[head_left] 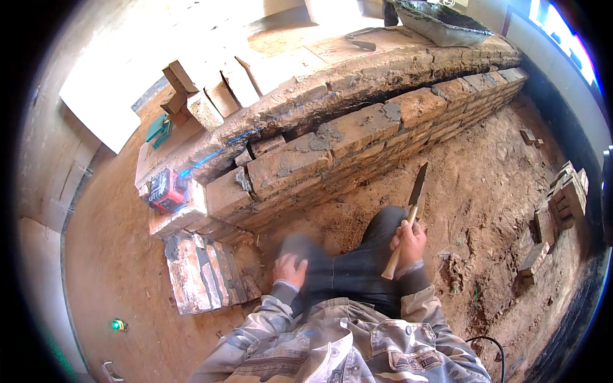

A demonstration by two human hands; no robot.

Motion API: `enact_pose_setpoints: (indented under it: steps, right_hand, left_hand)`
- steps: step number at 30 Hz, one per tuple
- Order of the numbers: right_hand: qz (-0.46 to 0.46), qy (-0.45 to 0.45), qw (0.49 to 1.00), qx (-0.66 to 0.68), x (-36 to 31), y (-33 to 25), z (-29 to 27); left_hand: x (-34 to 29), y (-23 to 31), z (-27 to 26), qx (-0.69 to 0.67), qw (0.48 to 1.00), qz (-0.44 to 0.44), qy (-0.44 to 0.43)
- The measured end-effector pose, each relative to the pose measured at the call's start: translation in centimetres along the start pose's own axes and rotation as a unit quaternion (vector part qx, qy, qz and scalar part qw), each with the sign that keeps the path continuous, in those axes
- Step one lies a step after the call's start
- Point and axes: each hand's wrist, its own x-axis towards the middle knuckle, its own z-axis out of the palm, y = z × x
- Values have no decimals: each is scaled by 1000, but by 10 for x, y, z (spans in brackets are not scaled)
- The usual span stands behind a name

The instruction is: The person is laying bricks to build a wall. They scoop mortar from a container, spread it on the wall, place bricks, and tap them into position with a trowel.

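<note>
My right hand (408, 241) is closed round the pale wooden handle of a long-bladed knife (417, 188). Its dark blade points up and away, over the dirt beside the wall. My left hand (290, 270) lies on my left thigh with its fingers stretched out, holding nothing. In front of my knees runs a low brick wall (357, 131), with grey mortar smeared along its top course. A narrow dark gap separates much of it from an older, rougher ledge (300, 96) behind.
A red and black boxy device (168, 190) sits on the wall's left end; a blue line runs from it. Bricks stand stacked on the ledge (220, 96) and at right (565, 198). A mortar trough (444, 25) and a trowel (362, 45) lie at the back.
</note>
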Motion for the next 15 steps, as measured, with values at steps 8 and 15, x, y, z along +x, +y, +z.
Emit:
enact_pose_setpoints:
  steps: [8,15]
  right_hand:
    - [5,-8,1000,-30,1,-2,-2]
    - [10,-4,1000,-23,-1,-3,-1]
  left_hand:
    - [0,-5,7,-2,999,23,23]
    - [-2,-4,7,0,1000,13,15]
